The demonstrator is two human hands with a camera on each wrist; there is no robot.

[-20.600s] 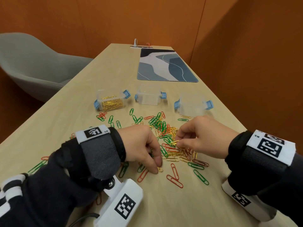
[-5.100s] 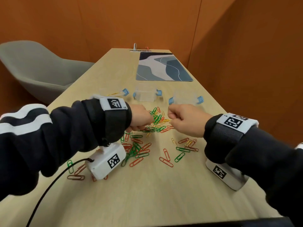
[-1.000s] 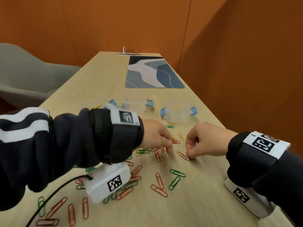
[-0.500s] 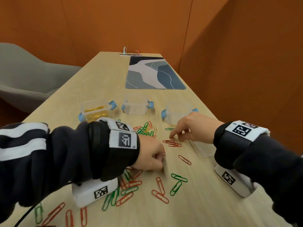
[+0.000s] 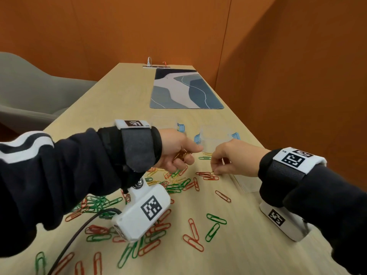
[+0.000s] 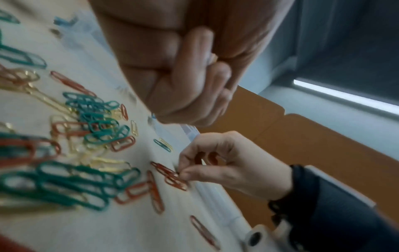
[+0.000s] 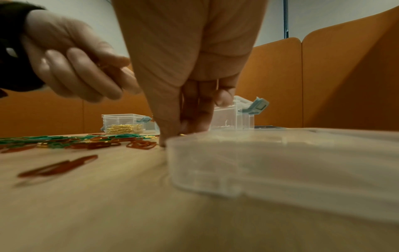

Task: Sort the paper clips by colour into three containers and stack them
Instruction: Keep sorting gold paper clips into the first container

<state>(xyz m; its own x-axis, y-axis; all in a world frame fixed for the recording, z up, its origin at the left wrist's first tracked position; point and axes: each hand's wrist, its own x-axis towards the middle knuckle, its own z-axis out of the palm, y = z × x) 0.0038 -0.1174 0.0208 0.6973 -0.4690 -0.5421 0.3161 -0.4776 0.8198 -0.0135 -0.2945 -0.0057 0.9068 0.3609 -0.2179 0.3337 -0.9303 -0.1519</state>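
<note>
Two hands work over a light wooden table [image 5: 127, 92] strewn with red, green and gold paper clips [image 5: 174, 185]. The left hand [image 5: 174, 149], raised off the table, has its fingers curled around a small bunch of gold clips [image 5: 181, 155]. The right hand [image 5: 234, 157] reaches down with thumb and forefinger pinched together at the table surface, at the end of a small cluster of red clips [image 5: 207, 175]; what exactly it pinches cannot be made out. Just beside that hand lies a clear plastic lid [image 7: 280, 158], flat on the table.

Beyond the hands stand clear containers with blue latches. The right container [image 5: 215, 136] looks almost empty. The middle container [image 5: 164, 121] is partly hidden by the left wrist. The right wrist view shows a third container [image 7: 123, 123] (hidden in the head view) holding gold clips. Farther along the table lies a blue and grey patterned mat [image 5: 184, 90]. A grey chair [image 5: 29, 92] stands at the left, against orange walls.
</note>
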